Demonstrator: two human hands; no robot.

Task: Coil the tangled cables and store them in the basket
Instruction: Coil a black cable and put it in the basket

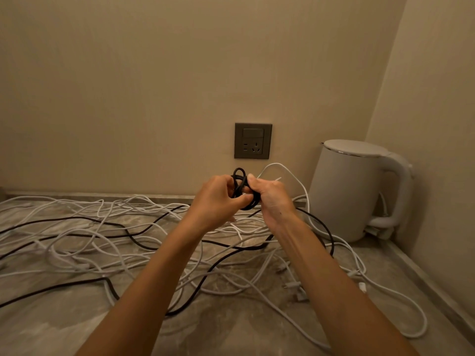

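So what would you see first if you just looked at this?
The left hand and right hand grip a small black cable coil in the middle, in front of a wall socket. Below them a big tangle of white and black cables sprawls over the counter, and a white kettle stands at the right.

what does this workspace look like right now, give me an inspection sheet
surface: marbled countertop, mostly under cable
job's things: black coil of small loops, held up; basket nothing seen
clutter: white kettle in right corner
grippers: left hand and right hand both grip the black coil
cables: white cables and loose black runs tangled across the countertop
surroundings: wall socket behind the hands, nothing plugged in; beige walls
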